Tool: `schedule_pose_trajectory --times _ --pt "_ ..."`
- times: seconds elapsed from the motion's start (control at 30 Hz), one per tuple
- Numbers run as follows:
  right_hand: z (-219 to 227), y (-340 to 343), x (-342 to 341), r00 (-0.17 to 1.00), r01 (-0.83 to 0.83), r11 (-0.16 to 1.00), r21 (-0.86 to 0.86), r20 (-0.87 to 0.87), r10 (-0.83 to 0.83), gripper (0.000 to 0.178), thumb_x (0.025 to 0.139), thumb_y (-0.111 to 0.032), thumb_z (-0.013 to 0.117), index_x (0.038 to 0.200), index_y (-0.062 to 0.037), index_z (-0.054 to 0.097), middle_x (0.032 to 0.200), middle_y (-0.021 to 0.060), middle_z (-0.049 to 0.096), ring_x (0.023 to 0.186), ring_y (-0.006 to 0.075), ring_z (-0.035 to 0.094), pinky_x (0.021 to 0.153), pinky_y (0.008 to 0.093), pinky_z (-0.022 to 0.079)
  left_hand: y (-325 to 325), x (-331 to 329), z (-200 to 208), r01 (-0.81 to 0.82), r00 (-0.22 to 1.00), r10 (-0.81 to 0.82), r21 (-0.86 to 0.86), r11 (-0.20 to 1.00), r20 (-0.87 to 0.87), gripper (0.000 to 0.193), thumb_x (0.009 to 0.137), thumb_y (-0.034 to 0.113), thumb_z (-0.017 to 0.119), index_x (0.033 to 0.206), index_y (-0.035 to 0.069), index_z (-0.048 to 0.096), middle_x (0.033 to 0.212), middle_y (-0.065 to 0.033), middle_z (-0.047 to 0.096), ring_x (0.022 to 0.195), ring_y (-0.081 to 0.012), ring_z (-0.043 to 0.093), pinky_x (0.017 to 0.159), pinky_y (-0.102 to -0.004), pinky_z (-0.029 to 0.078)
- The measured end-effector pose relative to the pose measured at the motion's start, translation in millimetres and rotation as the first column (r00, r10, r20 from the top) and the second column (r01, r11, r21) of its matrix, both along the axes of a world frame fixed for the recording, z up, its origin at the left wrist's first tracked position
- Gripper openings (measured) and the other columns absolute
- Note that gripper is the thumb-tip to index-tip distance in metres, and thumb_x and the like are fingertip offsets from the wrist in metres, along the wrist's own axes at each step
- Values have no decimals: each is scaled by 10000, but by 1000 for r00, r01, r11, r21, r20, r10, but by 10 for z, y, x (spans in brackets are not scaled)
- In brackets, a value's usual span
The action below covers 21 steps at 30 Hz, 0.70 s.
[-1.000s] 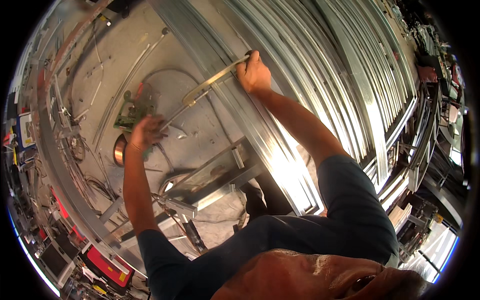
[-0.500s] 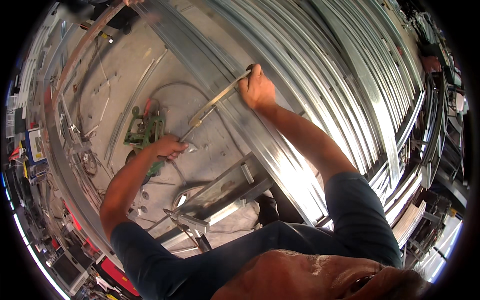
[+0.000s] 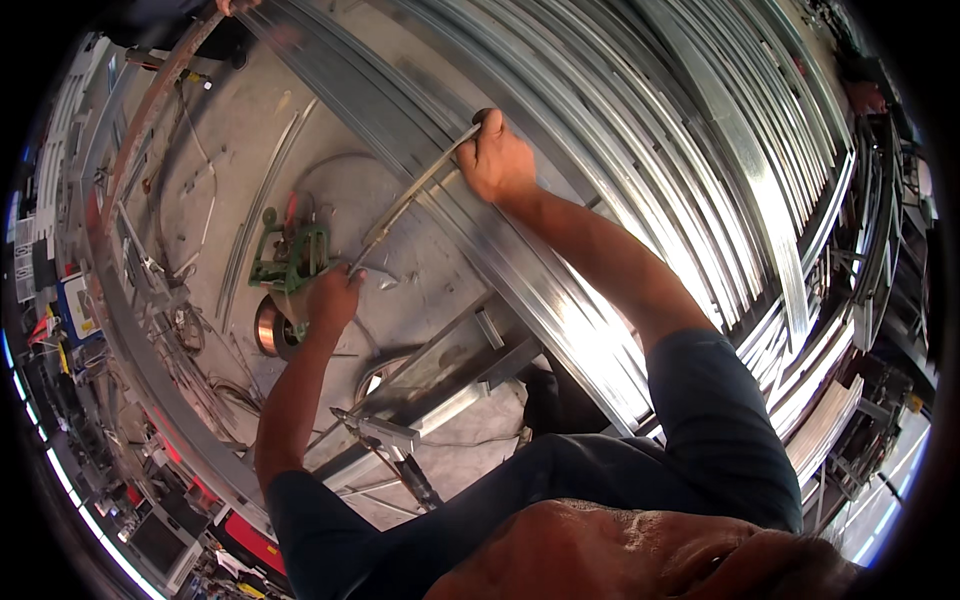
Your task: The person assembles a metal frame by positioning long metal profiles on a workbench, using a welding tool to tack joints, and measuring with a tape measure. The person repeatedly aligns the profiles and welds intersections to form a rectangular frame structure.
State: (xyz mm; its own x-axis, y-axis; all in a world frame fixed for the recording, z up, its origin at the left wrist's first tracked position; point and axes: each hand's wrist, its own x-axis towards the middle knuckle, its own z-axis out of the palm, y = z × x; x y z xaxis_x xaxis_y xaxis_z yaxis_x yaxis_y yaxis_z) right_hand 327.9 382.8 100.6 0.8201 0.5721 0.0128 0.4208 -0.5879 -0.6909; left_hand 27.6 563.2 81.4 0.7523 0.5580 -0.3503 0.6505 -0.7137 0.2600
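Both my hands hold one long thin metal bar tool that looks like a bar clamp (image 3: pixel 415 190), slanting across long steel profiles (image 3: pixel 440 205). My right hand (image 3: pixel 497 160) is closed round its far upper end, above the profiles. My left hand (image 3: pixel 335 297) grips its near lower end, over the floor beside the profiles. Its fingers partly hide that end. A small shiny metal piece (image 3: pixel 388 281) shows just right of my left hand; whether it belongs to the tool I cannot tell.
Many parallel steel profiles (image 3: pixel 640 150) lie to the right. A green metal frame (image 3: pixel 290 255) and a copper-coloured wire spool (image 3: pixel 268 327) sit left of centre. Below is a steel channel (image 3: pixel 435 365). Another person's hand (image 3: pixel 238 5) touches the profiles' far end.
My right hand has moved slightly up and left with the bar tool. My left hand has turned, and its forearm has swung to the right. The profiles' far end has shifted left in view.
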Motion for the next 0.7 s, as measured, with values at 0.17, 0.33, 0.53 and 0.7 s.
schedule_pose_trajectory --times 0.17,0.33,0.53,0.7 --pt "-8 -48 17 1000 6 1000 7 -14 -6 451 910 -304 502 1223 15 446 1103 279 653 974 458 651 863 516 521 -184 71 -44 -70 992 93 242 968 -85 323 941 410 642 988 91 665 822 -197 714 820 -435 701 701 -552 546" --pt "0 -24 58 997 -45 995 86 -61 50 492 900 -333 535 1248 6 457 1189 259 582 1089 423 605 925 522 497 -194 142 48 -168 959 217 250 954 -182 379 929 453 649 1091 110 647 989 -199 728 957 -432 700 800 -554 554" --pt "2 -86 85 956 -166 968 189 270 111 712 882 -505 625 1383 -34 436 1358 227 435 1233 400 453 1067 518 379 148 -112 -427 -607 755 512 142 782 409 516 887 535 675 1144 88 657 1191 -163 641 1083 -356 617 954 -568 443" --pt "-95 -20 58 965 -263 914 310 85 249 793 838 -679 661 1291 -45 512 1269 214 471 1127 400 526 993 524 432 636 -167 -401 -519 -41 999 -854 -31 -11 446 931 478 637 1096 67 686 949 -95 668 792 -238 623 702 -442 463"
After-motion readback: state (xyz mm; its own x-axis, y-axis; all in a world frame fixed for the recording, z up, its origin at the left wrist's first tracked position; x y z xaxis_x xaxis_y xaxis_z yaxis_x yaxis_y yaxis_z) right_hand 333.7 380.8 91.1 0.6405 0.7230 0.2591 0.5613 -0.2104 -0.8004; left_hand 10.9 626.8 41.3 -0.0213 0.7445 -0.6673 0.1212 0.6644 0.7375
